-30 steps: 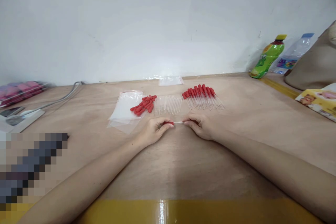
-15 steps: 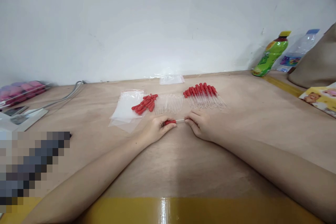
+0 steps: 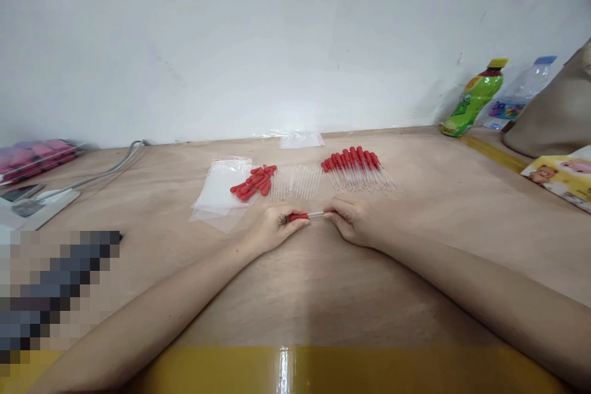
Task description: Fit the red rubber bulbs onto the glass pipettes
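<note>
Between my hands, a red rubber dropper bulb (image 3: 299,217) is joined to or pressed against a thin clear dropper tube (image 3: 316,215), held level just above or on the table. My left hand (image 3: 273,226) is closed around the bulb with thumb and fingers. Pinched in the fingers of my right hand (image 3: 351,221) is the tube, its far end hidden. Beyond my left hand lies a pile of loose red bulbs (image 3: 253,183). A row of clear tubes (image 3: 296,182) lies in the middle, and several droppers with red bulbs fitted (image 3: 357,166) lie fanned to the right.
Clear plastic bags (image 3: 221,188) lie under and beside the loose bulbs; another bag (image 3: 301,140) is by the wall. A green bottle (image 3: 474,98), a clear bottle (image 3: 519,95) and a brown bag (image 3: 551,111) stand back right. A cable (image 3: 111,169) and pink pack (image 3: 39,157) are left.
The view has shifted very slightly. Both hands keep the same hold on the bulb and the tube, with no clear movement between them.
</note>
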Demonstrator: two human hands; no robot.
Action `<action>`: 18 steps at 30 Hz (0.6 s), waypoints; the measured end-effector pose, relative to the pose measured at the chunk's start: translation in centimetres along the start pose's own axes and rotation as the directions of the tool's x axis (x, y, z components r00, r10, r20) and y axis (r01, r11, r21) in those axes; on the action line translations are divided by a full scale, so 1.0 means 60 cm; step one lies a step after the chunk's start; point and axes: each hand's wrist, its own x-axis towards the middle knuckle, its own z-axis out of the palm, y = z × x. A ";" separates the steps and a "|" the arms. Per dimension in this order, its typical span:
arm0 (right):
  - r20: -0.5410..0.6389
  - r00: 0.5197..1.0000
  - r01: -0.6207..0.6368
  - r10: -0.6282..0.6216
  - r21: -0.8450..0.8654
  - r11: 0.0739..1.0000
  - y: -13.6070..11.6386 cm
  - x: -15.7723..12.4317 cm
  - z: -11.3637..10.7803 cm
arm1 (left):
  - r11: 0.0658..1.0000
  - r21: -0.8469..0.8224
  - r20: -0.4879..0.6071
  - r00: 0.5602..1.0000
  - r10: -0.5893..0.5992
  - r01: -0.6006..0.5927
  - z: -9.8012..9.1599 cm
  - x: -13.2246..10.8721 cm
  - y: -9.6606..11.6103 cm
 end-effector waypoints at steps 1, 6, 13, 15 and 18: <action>0.003 1.000 -0.009 0.009 -0.011 1.000 -0.001 0.000 0.002 | 1.000 0.002 0.003 1.000 0.003 -0.003 0.000 0.000 0.000; 0.011 1.000 -0.023 0.024 -0.060 0.998 -0.003 0.001 0.011 | 0.999 0.031 0.011 0.999 0.035 -0.035 0.001 0.001 -0.001; 0.081 0.993 -0.081 0.087 -0.076 0.994 -0.005 0.004 0.015 | 0.996 0.048 0.017 0.997 0.070 -0.071 0.003 0.002 -0.006; 0.120 0.986 -0.105 0.115 -0.080 0.991 -0.004 0.005 0.015 | 0.995 0.054 0.027 0.997 0.079 -0.080 0.003 0.003 -0.007; 0.187 0.973 -0.115 0.131 -0.094 0.989 -0.005 0.009 0.011 | 0.994 0.070 0.033 0.997 0.076 -0.078 0.002 0.003 -0.006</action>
